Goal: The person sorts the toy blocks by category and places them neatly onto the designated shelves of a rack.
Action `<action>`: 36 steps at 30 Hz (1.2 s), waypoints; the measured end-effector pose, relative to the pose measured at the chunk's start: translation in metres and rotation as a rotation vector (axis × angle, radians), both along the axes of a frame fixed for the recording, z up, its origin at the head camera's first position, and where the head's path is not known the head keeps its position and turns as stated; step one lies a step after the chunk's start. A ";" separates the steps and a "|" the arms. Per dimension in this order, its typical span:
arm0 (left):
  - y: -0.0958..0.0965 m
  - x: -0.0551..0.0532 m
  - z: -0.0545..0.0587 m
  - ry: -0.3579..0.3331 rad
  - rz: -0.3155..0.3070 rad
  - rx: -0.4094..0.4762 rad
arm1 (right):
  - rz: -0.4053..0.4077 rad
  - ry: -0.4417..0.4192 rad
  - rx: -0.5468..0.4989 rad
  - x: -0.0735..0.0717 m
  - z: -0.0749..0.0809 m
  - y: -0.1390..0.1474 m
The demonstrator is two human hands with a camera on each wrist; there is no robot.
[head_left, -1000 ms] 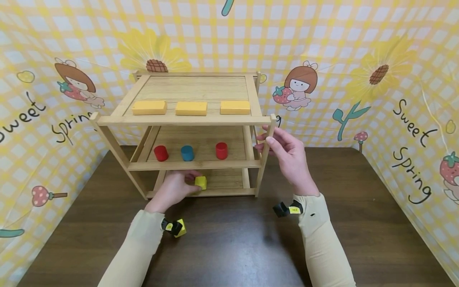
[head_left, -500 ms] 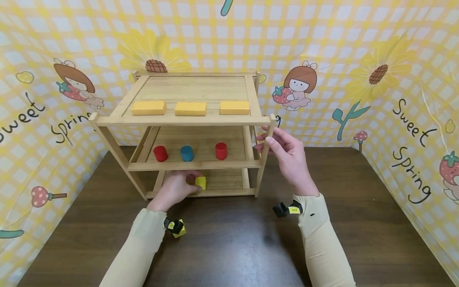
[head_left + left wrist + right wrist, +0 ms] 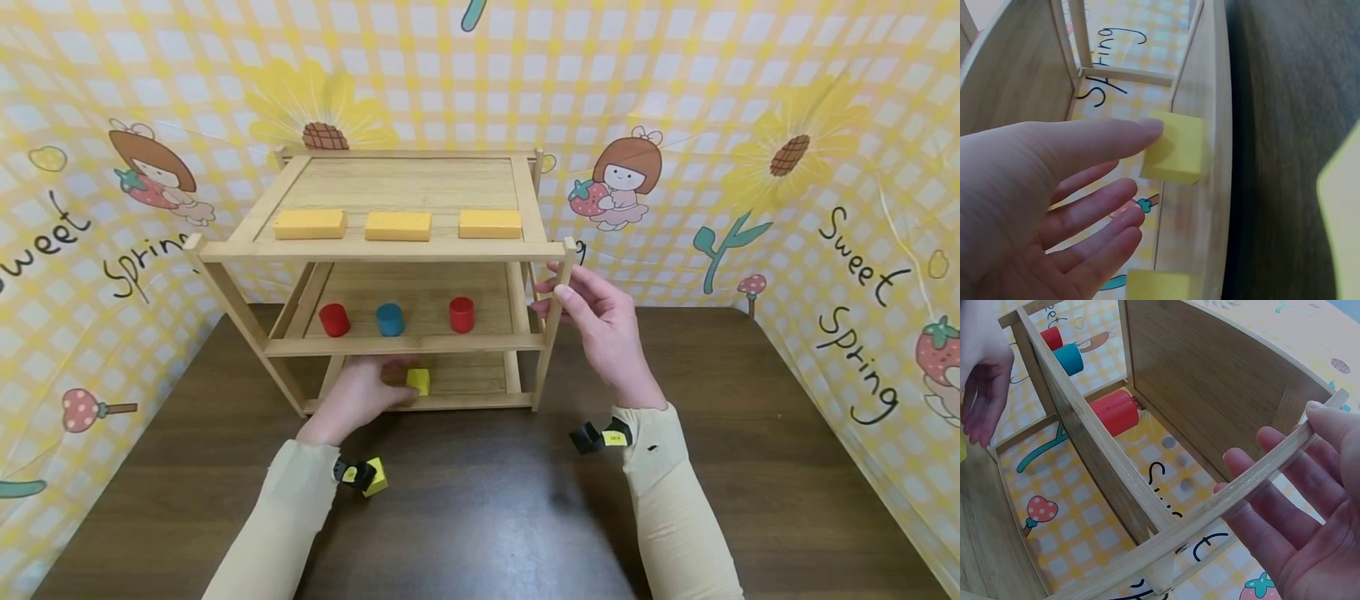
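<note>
My left hand (image 3: 356,392) reaches into the bottom level of a small wooden shelf rack (image 3: 405,344). Its thumb overlaps the edge of a yellow cube (image 3: 1175,150) in the left wrist view, while the other fingers stretch out loosely without wrapping it. A second yellow cube (image 3: 1160,286) sits on the same board in that view; in the head view the hand hides it. With thumb in front and fingers behind, my right hand (image 3: 603,333) holds the rack's front right post (image 3: 1210,509).
Three yellow-orange bars (image 3: 398,226) lie on the top board. Red cylinders (image 3: 462,315) and a blue cylinder (image 3: 390,320) stand on the middle level. Another yellow cube (image 3: 377,477) rests on the dark table (image 3: 480,517) by my left wrist. Patterned cloth (image 3: 697,92) surrounds the table.
My left hand has eased slightly to the left, its fingers loosening from the yellow cube, which stays put. The right hand keeps its hold on the post.
</note>
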State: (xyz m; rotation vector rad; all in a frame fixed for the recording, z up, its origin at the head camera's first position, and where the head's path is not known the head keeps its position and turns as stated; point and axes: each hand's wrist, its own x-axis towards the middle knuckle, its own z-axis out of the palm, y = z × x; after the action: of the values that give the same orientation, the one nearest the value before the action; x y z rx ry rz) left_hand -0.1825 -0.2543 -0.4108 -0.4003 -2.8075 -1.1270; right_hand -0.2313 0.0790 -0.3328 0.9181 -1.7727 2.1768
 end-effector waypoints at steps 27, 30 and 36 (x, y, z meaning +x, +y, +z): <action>-0.012 0.056 0.014 0.043 0.024 -0.126 | 0.001 -0.003 0.003 0.001 0.000 0.000; -0.014 0.064 0.014 0.020 0.034 -0.131 | 0.000 -0.002 0.005 0.001 0.000 0.000; -0.017 0.071 0.014 0.003 0.041 -0.151 | -0.002 0.001 0.006 0.000 0.000 0.000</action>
State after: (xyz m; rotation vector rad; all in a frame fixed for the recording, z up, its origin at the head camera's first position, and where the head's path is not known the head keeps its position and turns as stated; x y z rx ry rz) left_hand -0.1114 -0.2714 -0.3965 -0.3540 -2.8936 -0.9093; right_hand -0.2309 0.0792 -0.3331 0.9184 -1.7791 2.1705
